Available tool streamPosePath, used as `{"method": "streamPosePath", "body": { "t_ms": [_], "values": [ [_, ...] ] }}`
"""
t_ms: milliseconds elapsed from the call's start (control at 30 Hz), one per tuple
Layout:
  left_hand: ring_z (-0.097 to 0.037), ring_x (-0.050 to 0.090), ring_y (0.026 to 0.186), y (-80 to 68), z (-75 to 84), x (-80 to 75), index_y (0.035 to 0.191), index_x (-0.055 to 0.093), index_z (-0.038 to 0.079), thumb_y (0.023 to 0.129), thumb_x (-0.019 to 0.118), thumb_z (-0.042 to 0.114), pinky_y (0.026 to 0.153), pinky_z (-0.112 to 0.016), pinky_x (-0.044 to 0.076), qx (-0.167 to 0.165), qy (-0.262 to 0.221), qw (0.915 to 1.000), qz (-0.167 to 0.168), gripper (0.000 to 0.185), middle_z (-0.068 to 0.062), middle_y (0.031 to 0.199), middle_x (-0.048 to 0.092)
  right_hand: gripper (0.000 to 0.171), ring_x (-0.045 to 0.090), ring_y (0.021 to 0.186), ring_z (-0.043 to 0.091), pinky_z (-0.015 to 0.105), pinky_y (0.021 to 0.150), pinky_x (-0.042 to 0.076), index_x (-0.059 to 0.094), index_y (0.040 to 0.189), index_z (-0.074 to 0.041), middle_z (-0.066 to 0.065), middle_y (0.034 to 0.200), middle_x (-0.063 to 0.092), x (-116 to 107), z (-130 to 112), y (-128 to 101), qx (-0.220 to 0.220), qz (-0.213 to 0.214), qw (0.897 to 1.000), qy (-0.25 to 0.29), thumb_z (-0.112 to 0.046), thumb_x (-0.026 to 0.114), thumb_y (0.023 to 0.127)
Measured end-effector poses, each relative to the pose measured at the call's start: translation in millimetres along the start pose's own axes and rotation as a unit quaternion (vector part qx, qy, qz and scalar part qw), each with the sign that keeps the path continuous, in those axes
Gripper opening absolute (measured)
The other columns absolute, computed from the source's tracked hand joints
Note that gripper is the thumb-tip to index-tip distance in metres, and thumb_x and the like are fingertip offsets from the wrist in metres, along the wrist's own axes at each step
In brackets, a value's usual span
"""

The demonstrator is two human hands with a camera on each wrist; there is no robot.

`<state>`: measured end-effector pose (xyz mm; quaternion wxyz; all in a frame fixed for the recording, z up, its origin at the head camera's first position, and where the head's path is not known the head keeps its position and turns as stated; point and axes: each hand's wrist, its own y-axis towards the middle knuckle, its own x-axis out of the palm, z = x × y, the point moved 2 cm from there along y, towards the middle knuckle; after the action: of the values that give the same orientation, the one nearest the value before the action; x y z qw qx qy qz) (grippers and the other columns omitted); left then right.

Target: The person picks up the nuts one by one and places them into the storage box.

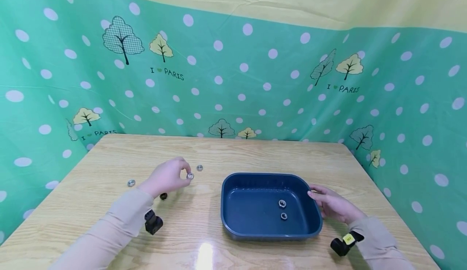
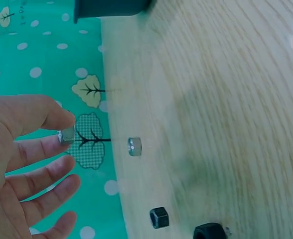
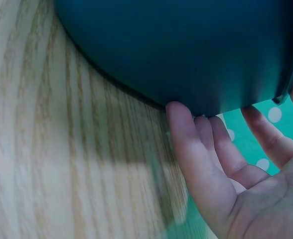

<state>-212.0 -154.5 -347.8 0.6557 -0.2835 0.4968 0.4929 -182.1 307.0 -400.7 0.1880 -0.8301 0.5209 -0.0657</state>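
Observation:
My left hand (image 1: pixel 184 173) hovers over the left half of the wooden table (image 1: pixel 109 156) and pinches a silver nut (image 1: pixel 190 176) between thumb and forefinger. The left wrist view shows that nut (image 2: pixel 67 135) at my fingertips (image 2: pixel 62 118), lifted off the wood. A dark blue tray (image 1: pixel 233 181) sits at centre right with two nuts (image 1: pixel 282 203) inside. My right hand (image 1: pixel 321 197) lies by its right wall. In the right wrist view its straight fingers (image 3: pixel 186 134) touch the tray's outer wall (image 3: pixel 186 50), with the thumb near the rim.
Loose nuts lie on the table left of the tray: a silver one (image 1: pixel 199 167) just behind my left hand, another silver one (image 1: pixel 131 183) farther left, and a black one (image 1: pixel 163 196) under my wrist. A green dotted cloth (image 1: pixel 233 79) walls in the table.

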Motion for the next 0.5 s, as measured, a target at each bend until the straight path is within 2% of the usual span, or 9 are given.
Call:
{"method": "streamPosePath", "body": {
  "t_ms": [333, 500],
  "values": [
    [-0.014, 0.054, 0.074, 0.2, 8.6, -6.3, 0.087, 0.067, 0.011, 0.077, 0.071, 0.016, 0.068, -0.034, 0.048, 0.016, -0.006, 0.9998, -0.004, 0.011, -0.004, 0.096, 0.063, 0.069, 0.063, 0.1, 0.013, 0.045, 0.084, 0.052, 0.012, 0.144, 0.009, 0.002, 0.116, 0.066, 0.8, -0.6, 0.0, 0.001, 0.0, 1.0, 0.003, -0.031, 0.046, 0.1],
    [-0.019, 0.06, 0.082, 3.8, 15.5, -8.0, 0.087, 0.068, 0.011, 0.077, 0.071, 0.017, 0.072, -0.037, 0.05, 0.023, -0.012, 0.9996, -0.003, 0.012, -0.004, 0.097, 0.063, 0.07, 0.062, 0.101, 0.013, 0.046, 0.086, 0.052, 0.01, 0.145, 0.008, 0.002, 0.118, 0.064, 0.4, 0.4, 0.0, 0.008, 0.008, 1.0, 0.0, -0.032, 0.046, 0.1]
  ]
}}
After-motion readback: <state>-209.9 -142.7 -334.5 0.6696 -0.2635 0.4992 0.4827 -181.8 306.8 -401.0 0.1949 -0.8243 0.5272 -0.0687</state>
